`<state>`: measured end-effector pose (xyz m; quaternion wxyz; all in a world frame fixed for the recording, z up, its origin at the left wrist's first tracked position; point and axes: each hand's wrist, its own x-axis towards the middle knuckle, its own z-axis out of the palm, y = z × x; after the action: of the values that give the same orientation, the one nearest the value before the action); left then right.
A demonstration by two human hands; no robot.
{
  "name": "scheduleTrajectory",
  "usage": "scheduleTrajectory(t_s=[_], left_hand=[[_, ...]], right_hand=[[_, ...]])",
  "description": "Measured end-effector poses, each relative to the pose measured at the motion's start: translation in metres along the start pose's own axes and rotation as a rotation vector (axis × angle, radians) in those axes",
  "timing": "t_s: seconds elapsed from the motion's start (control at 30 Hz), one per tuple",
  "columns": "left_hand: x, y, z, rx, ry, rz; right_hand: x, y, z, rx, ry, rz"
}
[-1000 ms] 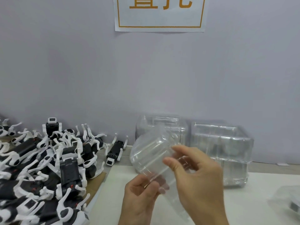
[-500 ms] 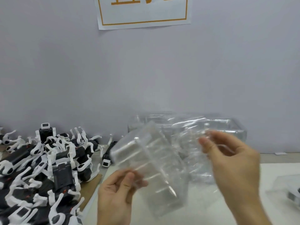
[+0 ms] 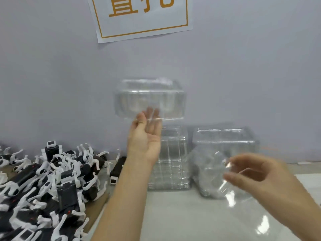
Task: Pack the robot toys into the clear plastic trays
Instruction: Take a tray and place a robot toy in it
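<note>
Left hand (image 3: 145, 140) raised, fingers nearly straight, propping one clear tray (image 3: 150, 100) above the tray stack (image 3: 169, 160). Right hand (image 3: 260, 176), blurred, pinches a second tray (image 3: 213, 173) right of the stack. Robot toys (image 3: 52, 180) heaped left of it. Trays look light, thin, flexible, slippery: best taken by the rim.

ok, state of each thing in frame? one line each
Left hand: raised, fingers straight, holding up a tray.
Clear plastic tray, raised: off the table, empty.
Right hand: blurred, pinching a second clear plastic tray, empty.
Stacks of clear trays: upright on the table, empty.
Black-and-white robot toys: piled loose, unpacked.
</note>
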<state>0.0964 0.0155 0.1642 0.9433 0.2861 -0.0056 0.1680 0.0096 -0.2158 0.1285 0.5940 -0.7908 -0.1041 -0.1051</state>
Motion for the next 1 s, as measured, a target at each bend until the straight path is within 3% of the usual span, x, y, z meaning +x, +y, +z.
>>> scheduleTrajectory(t_s=[0.1, 0.2, 0.3, 0.4, 0.57, 0.7, 0.77, 0.9, 1.0], left_hand=[[0.011, -0.03, -0.016, 0.271, 0.152, -0.131], [0.017, -0.03, -0.033, 0.504, 0.217, -0.116], [0.021, -0.013, -0.037, 0.904, 0.278, -0.069], [0.012, -0.001, -0.043, 1.179, 0.22, -0.057], [-0.025, 0.006, -0.078, 1.295, 0.054, 0.046], [-0.059, -0.002, -0.127, 1.281, 0.027, -0.077], [-0.069, -0.011, -0.149, 1.274, 0.049, -0.11], [-0.071, -0.023, -0.169, 1.227, 0.104, -0.185], [-0.065, -0.023, -0.169, 1.202, 0.072, -0.185]], right_hand=[[0.0, 0.003, 0.012, -0.154, -0.237, 0.022], [0.0, 0.006, 0.027, -0.268, -0.419, 0.056], [-0.001, 0.007, 0.041, -0.349, -0.525, 0.092], [0.0, 0.004, 0.057, -0.405, -0.58, 0.099], [-0.002, 0.008, 0.093, -0.471, -0.691, 0.06], [-0.009, 0.02, 0.114, -0.466, -0.757, 0.005], [-0.005, 0.029, 0.113, -0.401, -0.685, -0.013], [0.012, 0.068, 0.088, -0.409, -0.331, -0.011], [0.015, 0.092, 0.076, -0.382, -0.242, 0.049]])
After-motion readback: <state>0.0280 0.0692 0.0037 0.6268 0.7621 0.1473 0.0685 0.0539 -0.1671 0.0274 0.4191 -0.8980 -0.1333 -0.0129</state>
